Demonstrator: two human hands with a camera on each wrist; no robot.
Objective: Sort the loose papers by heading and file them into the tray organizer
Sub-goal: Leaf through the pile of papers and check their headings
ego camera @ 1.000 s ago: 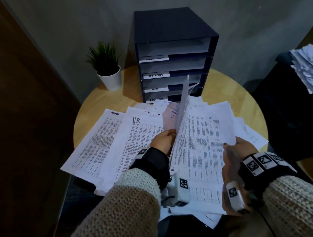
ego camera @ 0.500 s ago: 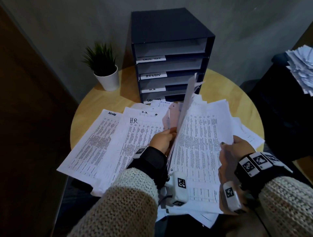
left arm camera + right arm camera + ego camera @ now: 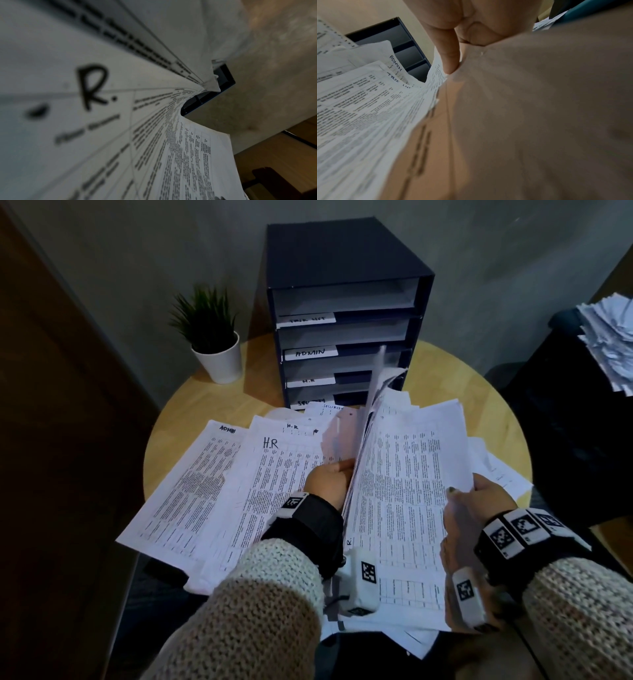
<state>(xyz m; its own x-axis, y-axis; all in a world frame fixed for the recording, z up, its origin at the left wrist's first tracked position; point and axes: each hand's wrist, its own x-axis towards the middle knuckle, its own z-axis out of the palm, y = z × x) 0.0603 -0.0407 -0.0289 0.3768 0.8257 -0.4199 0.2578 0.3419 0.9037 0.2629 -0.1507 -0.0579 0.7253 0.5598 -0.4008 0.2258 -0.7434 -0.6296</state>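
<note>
Head view: the left hand (image 3: 327,482) reaches into the fanned papers (image 3: 404,491) on the round table (image 3: 462,378) — fingers hidden, grip unclear. The right hand (image 3: 479,508) pinches their right edge; the tray organizer (image 3: 346,313) stands far behind.

Left wrist: an "R." heading only.

Right wrist: a finger (image 3: 448,56) curls onto the sheets.

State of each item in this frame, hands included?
tray organizer: upright, visible slots look empty
loose papers: fanned on table, unfiled
held stack: lifted, between both hands
left hand: fingers tucked among the sheets
right hand: grips stack's right edge
potted plant: upright
</note>
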